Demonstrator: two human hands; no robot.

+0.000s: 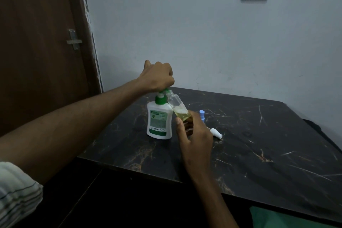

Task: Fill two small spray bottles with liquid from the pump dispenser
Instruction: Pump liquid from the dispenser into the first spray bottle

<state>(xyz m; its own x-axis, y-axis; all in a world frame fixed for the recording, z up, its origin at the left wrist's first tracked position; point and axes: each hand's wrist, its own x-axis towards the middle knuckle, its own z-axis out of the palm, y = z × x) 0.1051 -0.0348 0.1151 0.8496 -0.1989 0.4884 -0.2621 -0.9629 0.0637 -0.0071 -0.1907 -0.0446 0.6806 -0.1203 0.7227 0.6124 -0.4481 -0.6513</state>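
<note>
Near the back left corner of the dark marble table (259,144), the left hand (157,76) clenches on the pump dispenser (159,120) head while the right hand (194,135) grips the tilted spray bottle (178,107), whose mouth should stay under the nozzle.

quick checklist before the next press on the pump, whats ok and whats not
1. Small clear spray bottle mouth at the green pump spout: ok, held tilted right up against it.
2. Right hand grip on the bottle's lower end: ok, fingers curled round it.
3. Left hand on the pump head: ok, fisted over the top.
4. White pump dispenser upright on the dark marble table: ok.
5. Room left in the bottle: ok, yellowish liquid fills only the lower part.
6. Second bottle with the blue cap ready to fill: cannot tell, mostly hidden behind the right hand.
</note>
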